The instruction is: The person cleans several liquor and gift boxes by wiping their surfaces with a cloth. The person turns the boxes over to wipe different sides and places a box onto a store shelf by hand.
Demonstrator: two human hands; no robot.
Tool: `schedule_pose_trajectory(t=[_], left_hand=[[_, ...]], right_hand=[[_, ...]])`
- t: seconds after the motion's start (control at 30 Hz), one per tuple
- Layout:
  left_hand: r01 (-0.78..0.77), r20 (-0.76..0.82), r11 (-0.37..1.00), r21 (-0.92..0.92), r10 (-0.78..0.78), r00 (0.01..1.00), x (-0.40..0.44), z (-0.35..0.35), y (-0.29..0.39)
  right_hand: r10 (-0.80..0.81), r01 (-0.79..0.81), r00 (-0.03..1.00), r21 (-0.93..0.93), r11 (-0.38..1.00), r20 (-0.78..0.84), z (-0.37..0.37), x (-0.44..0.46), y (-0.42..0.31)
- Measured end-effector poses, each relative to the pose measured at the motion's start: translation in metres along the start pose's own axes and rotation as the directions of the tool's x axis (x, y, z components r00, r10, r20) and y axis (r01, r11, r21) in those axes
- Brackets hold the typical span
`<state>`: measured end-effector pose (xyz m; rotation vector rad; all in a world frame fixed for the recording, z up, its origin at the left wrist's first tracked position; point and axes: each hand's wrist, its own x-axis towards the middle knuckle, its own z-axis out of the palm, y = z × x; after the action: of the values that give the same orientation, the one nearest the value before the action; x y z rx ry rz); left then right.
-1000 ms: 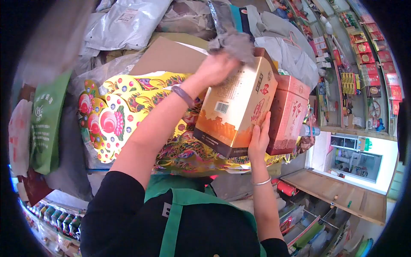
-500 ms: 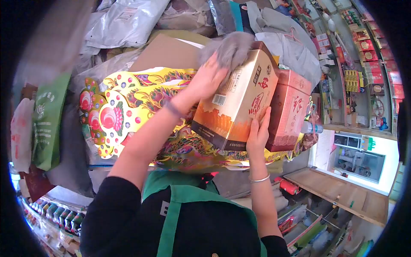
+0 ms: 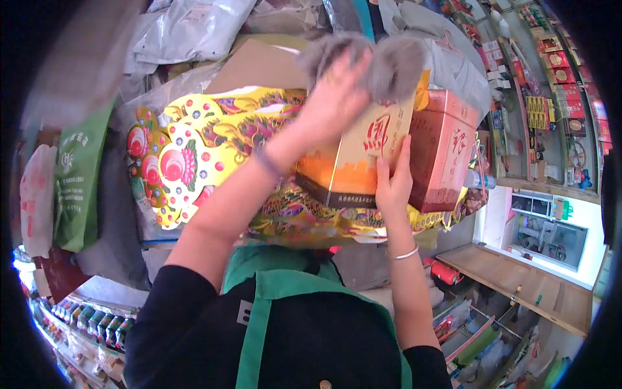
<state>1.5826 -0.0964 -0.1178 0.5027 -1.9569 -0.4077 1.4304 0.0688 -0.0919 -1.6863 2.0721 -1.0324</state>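
Observation:
My left hand [image 3: 337, 97], a dark band on its wrist, is closed on a fluffy grey cloth [image 3: 398, 65], pressed over the top of a gold-and-orange carton [image 3: 353, 172] with Chinese lettering. Hand and cloth are blurred and cover the carton's upper part. My right hand [image 3: 394, 181], below which a silver bangle sits, braces the carton's right-hand face with thumb and fingers. Beside it stands a red carton [image 3: 444, 152], apart from the cloth. Under both lie yellow printed sheets [image 3: 240, 123] with colourful dragon-like patterns.
Plastic-wrapped packages [image 3: 188, 32] are heaped behind. A green bag [image 3: 78, 181] hangs at the left. Shelves of boxed goods [image 3: 557, 97] line the right, above a wooden board [image 3: 518, 279]. A clear bottle [image 3: 479, 179] lies beside the red carton.
My left hand and the cloth have moved right across the carton's top, covering more of its lettering. My right hand stays against the carton. The view has shifted slightly.

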Motion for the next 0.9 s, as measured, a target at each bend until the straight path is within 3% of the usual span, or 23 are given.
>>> schedule_pose_trajectory(t=[0.07,0.1,0.17,0.2,0.23,0.27,0.3,0.37,0.4,0.5,0.53,0.57,0.6,0.63,0.7,0.73,0.8,0.83,0.87,0.9], left_hand=[[0.378,0.026,0.873,-0.308,-0.389,0.921,0.005,0.003,-0.023],[0.417,0.079,0.853,-0.316,-0.414,0.907,-0.011,0.0,-0.02],[0.651,0.206,0.739,-0.173,-0.62,0.757,-0.072,0.002,0.006],[0.625,0.157,0.741,-0.245,-0.606,0.78,-0.092,-0.008,0.036],[0.7,0.225,0.604,-0.38,-0.674,0.704,-0.11,-0.018,0.059],[0.683,0.209,0.642,-0.35,-0.657,0.724,-0.135,-0.019,0.075],[0.847,0.414,0.473,-0.242,-0.739,0.531,-0.145,-0.033,0.098],[0.873,0.35,0.461,-0.158,-0.801,0.486,-0.165,-0.036,0.131],[0.918,0.43,0.385,-0.097,-0.816,0.387,-0.169,-0.04,0.139],[0.965,0.574,0.225,-0.132,-0.777,0.26,-0.168,-0.056,0.151],[0.922,0.49,0.0,-0.388,-0.847,0.206,-0.172,-0.05,0.158],[0.761,0.427,-0.195,-0.619,-0.897,0.117,-0.176,-0.038,0.168],[0.504,0.392,-0.336,-0.796,-0.92,0.005,-0.164,-0.036,0.176],[0.385,0.445,-0.426,-0.819,-0.894,-0.042,-0.152,-0.041,0.182],[0.299,0.488,-0.47,-0.83,-0.872,-0.016,-0.135,-0.051,0.18],[0.256,0.51,-0.494,-0.831,-0.86,-0.004,-0.13,-0.056,0.18],[0.285,0.602,-0.571,-0.77,-0.798,0.03,-0.122,-0.071,0.184],[0.294,0.665,-0.627,-0.721,-0.745,0.041,-0.118,-0.081,0.19],[0.303,0.725,-0.682,-0.665,-0.687,0.043,-0.118,-0.089,0.196],[0.33,0.828,-0.778,-0.534,-0.561,0.016,-0.119,-0.093,0.198]], right_hand=[[0.002,-0.002,1.0,-0.046,0.999,-0.018,0.002,0.0,-0.003],[0.018,-0.018,1.0,-0.039,0.999,-0.02,0.003,0.002,-0.004],[-0.002,0.002,0.999,-0.007,1.0,-0.033,0.004,0.002,0.0],[0.005,-0.004,1.0,0.008,1.0,-0.026,0.005,0.003,0.0],[0.015,-0.015,1.0,0.022,1.0,-0.016,0.005,0.003,0.0],[0.024,-0.023,1.0,0.036,0.999,-0.01,0.005,0.004,0.0],[0.061,-0.062,0.998,0.064,0.996,0.014,0.003,0.005,-0.001],[0.086,-0.087,0.996,0.075,0.993,0.023,0.002,0.003,-0.006],[0.09,-0.092,0.996,0.082,0.992,0.025,0.002,0.005,-0.007],[0.022,-0.022,1.0,0.038,0.999,-0.006,0.008,0.007,0.004],[0.006,-0.005,1.0,0.023,1.0,-0.022,0.007,0.006,0.006],[0.092,-0.093,0.996,0.051,0.994,0.018,0.003,0.005,-0.004],[0.087,-0.088,0.996,0.05,0.995,0.016,0.003,0.004,-0.006],[0.083,-0.083,0.996,0.05,0.995,0.014,0.002,0.004,-0.006],[0.051,-0.048,0.998,0.12,0.992,-0.021,0.003,0.004,-0.002],[-0.011,0.015,0.996,0.049,0.999,-0.087,-0.002,-0.001,-0.001],[-0.15,0.131,0.969,-0.106,0.986,-0.199,-0.019,-0.012,-0.014],[-0.282,0.277,0.929,-0.053,0.959,-0.24,-0.031,-0.03,-0.03],[-0.432,0.444,0.888,0.049,0.895,-0.158,-0.039,-0.053,-0.031],[-0.524,0.512,0.851,0.148,0.846,0.048,-0.045,-0.076,-0.048]])
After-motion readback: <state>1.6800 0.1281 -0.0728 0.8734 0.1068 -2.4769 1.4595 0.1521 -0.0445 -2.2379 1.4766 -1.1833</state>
